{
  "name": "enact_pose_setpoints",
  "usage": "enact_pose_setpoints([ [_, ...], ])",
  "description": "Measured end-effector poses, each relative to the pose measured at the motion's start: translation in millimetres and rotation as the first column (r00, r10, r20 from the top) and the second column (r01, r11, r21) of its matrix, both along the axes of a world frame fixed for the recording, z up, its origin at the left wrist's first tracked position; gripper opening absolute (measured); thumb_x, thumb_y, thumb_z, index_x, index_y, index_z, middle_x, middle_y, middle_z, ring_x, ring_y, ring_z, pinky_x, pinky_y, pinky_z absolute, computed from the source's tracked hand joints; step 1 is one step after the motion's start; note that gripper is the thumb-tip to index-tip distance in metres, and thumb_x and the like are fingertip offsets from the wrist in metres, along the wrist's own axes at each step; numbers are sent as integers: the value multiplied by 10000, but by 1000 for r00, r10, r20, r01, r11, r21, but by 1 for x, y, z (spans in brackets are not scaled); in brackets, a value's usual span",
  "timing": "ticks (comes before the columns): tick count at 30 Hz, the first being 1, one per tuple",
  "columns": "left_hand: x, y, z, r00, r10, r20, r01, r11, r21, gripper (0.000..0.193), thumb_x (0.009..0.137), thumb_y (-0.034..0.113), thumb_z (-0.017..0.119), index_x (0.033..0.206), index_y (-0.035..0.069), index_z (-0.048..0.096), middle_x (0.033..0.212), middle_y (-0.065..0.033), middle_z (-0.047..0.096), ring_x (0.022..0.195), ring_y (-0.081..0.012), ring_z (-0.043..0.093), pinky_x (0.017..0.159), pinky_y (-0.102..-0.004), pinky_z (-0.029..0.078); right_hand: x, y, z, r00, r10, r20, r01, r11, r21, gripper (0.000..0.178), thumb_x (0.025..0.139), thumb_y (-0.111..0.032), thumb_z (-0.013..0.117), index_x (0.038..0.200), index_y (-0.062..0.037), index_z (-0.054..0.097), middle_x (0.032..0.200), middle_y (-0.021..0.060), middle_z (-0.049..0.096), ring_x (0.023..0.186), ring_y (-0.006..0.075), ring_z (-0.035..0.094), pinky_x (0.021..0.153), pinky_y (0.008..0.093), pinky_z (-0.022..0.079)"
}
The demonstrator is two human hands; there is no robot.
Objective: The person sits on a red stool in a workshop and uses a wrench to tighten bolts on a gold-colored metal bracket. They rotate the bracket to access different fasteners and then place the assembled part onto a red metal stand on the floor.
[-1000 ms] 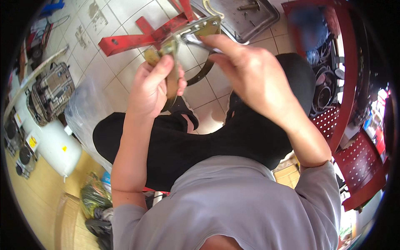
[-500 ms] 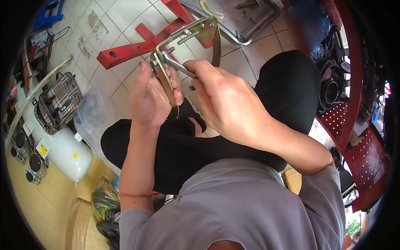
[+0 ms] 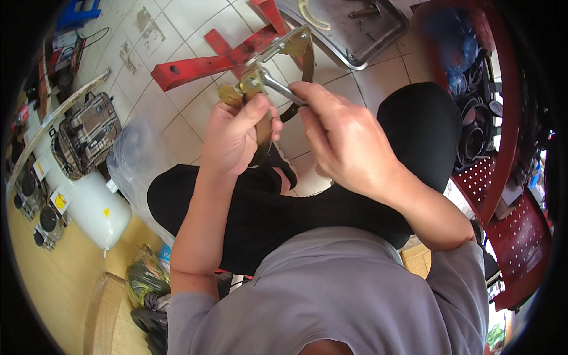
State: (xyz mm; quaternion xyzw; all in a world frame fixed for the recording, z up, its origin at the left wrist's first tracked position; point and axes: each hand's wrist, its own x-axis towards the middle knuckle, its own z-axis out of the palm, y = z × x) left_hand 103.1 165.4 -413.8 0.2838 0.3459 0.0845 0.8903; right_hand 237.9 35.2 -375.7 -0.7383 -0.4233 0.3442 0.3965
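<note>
A bent metal bracket [image 3: 297, 42] with bolts through it is held up in front of my knees, its curved strap hanging down. Fingers and thumb of my left hand [image 3: 232, 139] close round its near end, with the thumb lying across the metal. My right hand [image 3: 349, 139] grips a wrench [image 3: 280, 89] by its handle. The wrench's head meets the bracket's near corner, beside a bolt [image 3: 251, 84]. How it sits on the fastener is too small to tell. A yellowish metal piece [image 3: 229, 96] projects left from that corner.
Behind the bracket, a red metal frame [image 3: 195, 71] lies on the tiled floor [image 3: 177, 127]. A grey metal tray [image 3: 378, 41] with loose bolts stands farther back. A white tank [image 3: 97, 213] and plaid bag [image 3: 89, 136] are at left; a dark red perforated rack [image 3: 518, 236] is at right.
The bracket has turned, showing more of its near face. My left thumb has come down onto it from an opened position. The wrench stays at the bracket's corner.
</note>
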Motion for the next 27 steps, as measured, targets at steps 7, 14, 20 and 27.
enact_pose_setpoints([
  [7, 0, 3, 4, 993, -71, -91, 77, 995, 64, 128, 914, 166, 606, 938, 40, 596, 810, -77, 645, 682, -172, 634, 580, -301, 514, 5, 0, -17, 1000, 18, -2, -18, 999, 42, 236, 850, -25, 526, 1085, -18, 535, 807, 184, 613, 734, 366, 610, 641, 430, 485],
  [14, 5, 3, 12, 992, -57, -110, 59, 998, 16, 247, 914, 274, 609, 947, 30, 591, 764, -95, 637, 639, -169, 628, 550, -300, 497, -1, -5, -25, 998, 0, -69, 2, 1000, 22, 207, 891, -22, 528, 1097, -13, 522, 804, 181, 597, 683, 354, 601, 620, 391, 468],
  [20, 9, -6, 13, 979, 0, -204, 34, 987, 159, 314, 910, 334, 606, 933, 22, 584, 723, -85, 614, 605, -160, 621, 498, -276, 476, -9, -7, -19, 997, -38, -68, 38, 999, -2, 206, 896, -14, 525, 1101, -4, 513, 807, 190, 592, 682, 355, 602, 611, 389, 466],
  [27, 8, -12, 10, 978, 58, -199, -20, 983, 185, 268, 874, 279, 676, 922, 20, 631, 755, -42, 623, 577, -129, 603, 481, -244, 454, -15, -11, -15, 997, -44, -70, 43, 999, -9, 222, 880, -1, 527, 1101, 11, 516, 801, 196, 592, 686, 360, 604, 615, 402, 474],
])
